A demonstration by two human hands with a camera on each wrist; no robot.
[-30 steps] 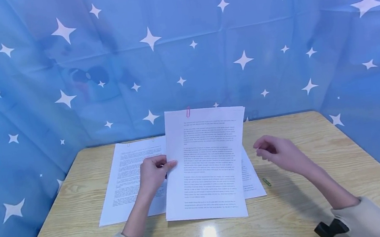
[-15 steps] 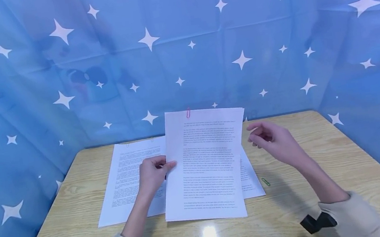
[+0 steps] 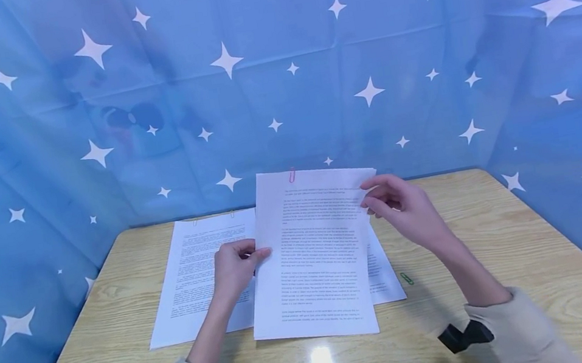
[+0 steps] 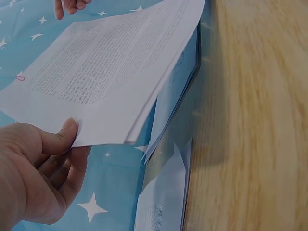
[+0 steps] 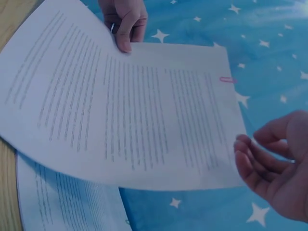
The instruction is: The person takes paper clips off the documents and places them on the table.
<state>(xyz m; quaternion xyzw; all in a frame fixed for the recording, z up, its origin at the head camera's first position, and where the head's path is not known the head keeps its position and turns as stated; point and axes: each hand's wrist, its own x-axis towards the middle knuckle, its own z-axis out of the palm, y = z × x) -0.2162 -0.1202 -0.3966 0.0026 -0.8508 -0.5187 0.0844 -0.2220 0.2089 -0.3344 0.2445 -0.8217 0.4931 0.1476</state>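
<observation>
My left hand (image 3: 233, 266) pinches the left edge of a stack of printed sheets (image 3: 311, 252), thumb in front, and holds it up over the table. A pink paper clip (image 3: 292, 175) sits on the stack's top edge, left of centre; the right wrist view shows this clip (image 5: 227, 80) too. My right hand (image 3: 405, 206) is at the stack's upper right corner, its fingers loosely bent. In the right wrist view the thumb of that hand (image 5: 279, 168) stands apart from the fingers, which are by the paper's edge; whether they touch it I cannot tell.
Printed papers (image 3: 183, 281) lie on the wooden table (image 3: 111, 328) behind the raised stack, with small clips (image 3: 232, 214) at their top edge. Another printed sheet (image 3: 384, 276) shows at the right. A green paper clip (image 3: 407, 278) lies beside it. A blue star-patterned curtain (image 3: 278, 85) surrounds the table.
My right hand has moved left and slightly up, from beside the stack to its upper right corner. The left hand keeps its pinch; the stack's top has shifted slightly.
</observation>
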